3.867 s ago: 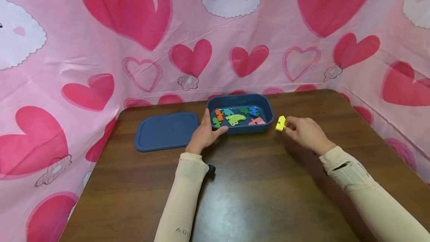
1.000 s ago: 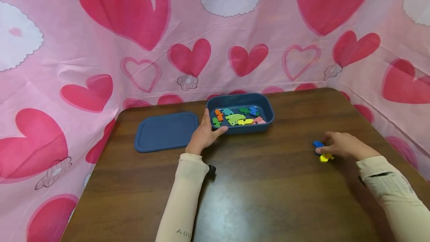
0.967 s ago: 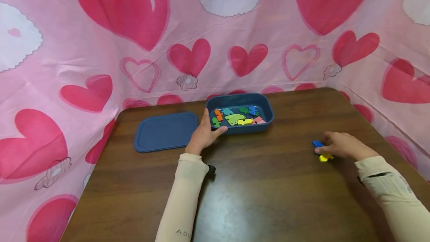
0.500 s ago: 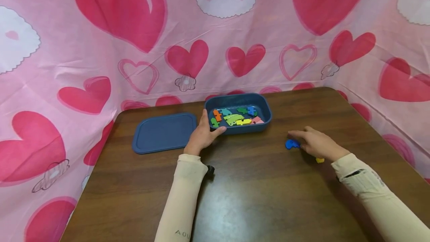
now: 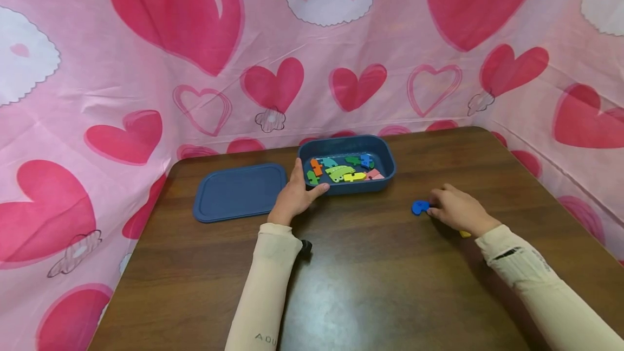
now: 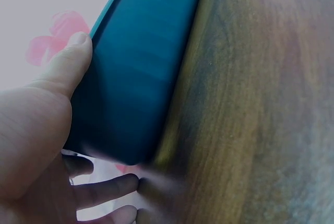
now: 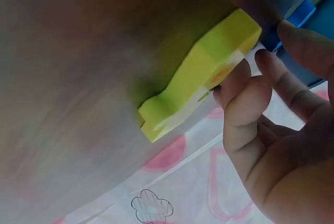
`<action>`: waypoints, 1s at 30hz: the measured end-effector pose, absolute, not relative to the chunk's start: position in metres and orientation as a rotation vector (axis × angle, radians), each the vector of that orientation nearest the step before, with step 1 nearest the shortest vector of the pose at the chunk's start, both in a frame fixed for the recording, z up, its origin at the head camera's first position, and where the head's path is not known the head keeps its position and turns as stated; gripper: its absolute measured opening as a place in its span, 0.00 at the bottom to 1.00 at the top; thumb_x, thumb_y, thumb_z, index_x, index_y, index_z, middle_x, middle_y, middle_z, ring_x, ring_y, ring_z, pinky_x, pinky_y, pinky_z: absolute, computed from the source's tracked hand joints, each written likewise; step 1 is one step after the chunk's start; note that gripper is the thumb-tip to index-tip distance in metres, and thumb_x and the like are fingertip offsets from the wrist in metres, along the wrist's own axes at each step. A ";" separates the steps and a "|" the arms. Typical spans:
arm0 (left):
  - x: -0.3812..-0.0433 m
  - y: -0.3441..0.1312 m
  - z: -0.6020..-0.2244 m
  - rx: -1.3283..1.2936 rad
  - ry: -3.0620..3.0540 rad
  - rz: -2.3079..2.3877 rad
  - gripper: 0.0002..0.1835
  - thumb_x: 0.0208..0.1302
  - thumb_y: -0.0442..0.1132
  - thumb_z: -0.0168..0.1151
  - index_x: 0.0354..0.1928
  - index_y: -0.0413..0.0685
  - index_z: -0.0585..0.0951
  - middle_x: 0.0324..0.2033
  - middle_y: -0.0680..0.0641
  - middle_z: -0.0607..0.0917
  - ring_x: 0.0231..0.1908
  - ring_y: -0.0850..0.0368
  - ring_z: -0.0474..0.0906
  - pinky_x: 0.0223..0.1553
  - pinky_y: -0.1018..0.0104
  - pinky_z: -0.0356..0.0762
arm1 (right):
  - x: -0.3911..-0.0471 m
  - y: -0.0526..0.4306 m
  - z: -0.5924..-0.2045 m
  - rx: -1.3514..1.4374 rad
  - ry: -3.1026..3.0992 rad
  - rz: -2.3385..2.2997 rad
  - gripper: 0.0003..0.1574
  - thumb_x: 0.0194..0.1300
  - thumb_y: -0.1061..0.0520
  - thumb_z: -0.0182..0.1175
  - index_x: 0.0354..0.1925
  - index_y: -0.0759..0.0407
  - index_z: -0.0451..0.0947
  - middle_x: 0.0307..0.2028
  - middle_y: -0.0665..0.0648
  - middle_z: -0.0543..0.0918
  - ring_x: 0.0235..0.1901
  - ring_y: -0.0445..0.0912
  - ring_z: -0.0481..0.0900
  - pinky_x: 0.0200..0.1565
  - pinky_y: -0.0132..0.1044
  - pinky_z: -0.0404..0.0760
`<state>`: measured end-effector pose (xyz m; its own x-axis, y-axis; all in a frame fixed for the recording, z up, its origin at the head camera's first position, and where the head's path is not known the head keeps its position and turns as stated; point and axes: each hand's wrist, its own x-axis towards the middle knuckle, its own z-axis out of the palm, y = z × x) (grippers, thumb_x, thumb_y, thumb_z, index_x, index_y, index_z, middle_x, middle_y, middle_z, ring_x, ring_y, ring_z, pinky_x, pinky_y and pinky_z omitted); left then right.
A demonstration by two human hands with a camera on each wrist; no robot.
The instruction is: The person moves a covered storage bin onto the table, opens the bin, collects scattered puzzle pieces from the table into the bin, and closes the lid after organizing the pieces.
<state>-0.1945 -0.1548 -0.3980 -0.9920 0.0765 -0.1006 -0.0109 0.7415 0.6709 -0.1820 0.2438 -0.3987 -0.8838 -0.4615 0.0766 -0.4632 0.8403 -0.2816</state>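
My right hand (image 5: 458,209) is low over the table, thumb and a fingertip pinching the right end of a flat blue puzzle piece (image 5: 420,207). Below that hand lies a thick yellow piece (image 7: 195,75), mostly hidden by the hand in the head view; the right wrist view shows it close to my curled fingers. My left hand (image 5: 294,196) rests at the left front corner of a dark blue box (image 5: 363,186), thumb on the front rim and fingers stretched along the left side. Inside the box are several coloured pieces, among them a light green crocodile (image 5: 338,173) and a yellow piece (image 5: 354,177).
A dark blue lid (image 5: 239,193) lies flat left of the box. The brown wooden table (image 5: 370,270) ends at the back and sides near a pink heart-printed cloth (image 5: 312,80).
A yellow piece held by my right hand earlier now lies in the box. That hand has since moved the blue piece leftward across the table. The left hand stays at the box.
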 end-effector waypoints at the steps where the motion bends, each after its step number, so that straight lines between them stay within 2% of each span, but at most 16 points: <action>1: -0.194 -0.155 -0.398 0.052 2.818 1.087 0.62 0.63 0.72 0.59 0.81 0.52 0.31 0.80 0.45 0.43 0.75 0.42 0.51 0.71 0.44 0.54 | -0.183 0.243 -0.399 0.772 -2.991 0.460 0.09 0.60 0.59 0.72 0.33 0.59 0.80 0.33 0.57 0.77 0.33 0.52 0.76 0.34 0.52 0.78; 6: -0.194 -0.156 -0.400 0.055 2.813 1.080 0.63 0.63 0.72 0.58 0.80 0.52 0.30 0.80 0.44 0.43 0.75 0.41 0.52 0.71 0.44 0.54 | -0.189 0.239 -0.403 0.825 -2.937 0.425 0.07 0.59 0.63 0.71 0.30 0.58 0.80 0.30 0.55 0.77 0.31 0.51 0.76 0.33 0.51 0.78; 12: -0.194 -0.155 -0.400 0.062 2.821 1.083 0.63 0.63 0.72 0.58 0.80 0.52 0.30 0.80 0.44 0.43 0.75 0.41 0.53 0.71 0.44 0.55 | -0.192 0.237 -0.402 0.807 -2.953 0.463 0.09 0.58 0.62 0.69 0.28 0.54 0.76 0.28 0.52 0.75 0.28 0.48 0.72 0.29 0.46 0.73; 18: -0.195 -0.153 -0.401 0.074 2.840 1.069 0.62 0.63 0.73 0.57 0.81 0.52 0.31 0.80 0.45 0.44 0.75 0.42 0.52 0.71 0.46 0.55 | -0.195 0.233 -0.398 0.764 -2.946 0.595 0.09 0.58 0.61 0.67 0.29 0.53 0.74 0.23 0.49 0.72 0.23 0.46 0.69 0.26 0.40 0.67; 25: -0.193 -0.153 -0.400 0.070 2.840 1.087 0.63 0.63 0.72 0.58 0.80 0.53 0.29 0.80 0.46 0.42 0.74 0.40 0.54 0.70 0.43 0.56 | -0.198 0.216 -0.384 0.707 -2.799 0.803 0.06 0.61 0.63 0.65 0.34 0.56 0.76 0.24 0.50 0.79 0.25 0.45 0.76 0.27 0.40 0.75; 30: -0.193 -0.153 -0.399 0.058 2.837 1.091 0.62 0.64 0.73 0.56 0.80 0.53 0.28 0.80 0.46 0.41 0.74 0.38 0.54 0.70 0.41 0.56 | -0.205 0.199 -0.374 0.716 -2.699 0.839 0.06 0.62 0.64 0.65 0.34 0.55 0.77 0.24 0.51 0.80 0.25 0.47 0.76 0.29 0.42 0.75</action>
<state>-0.1926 -0.1526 -0.3989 -0.9941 0.0720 -0.0809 -0.0007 0.7426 0.6698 -0.2054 0.1991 -0.3735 -0.8555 -0.3845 0.3469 -0.5134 0.7172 -0.4712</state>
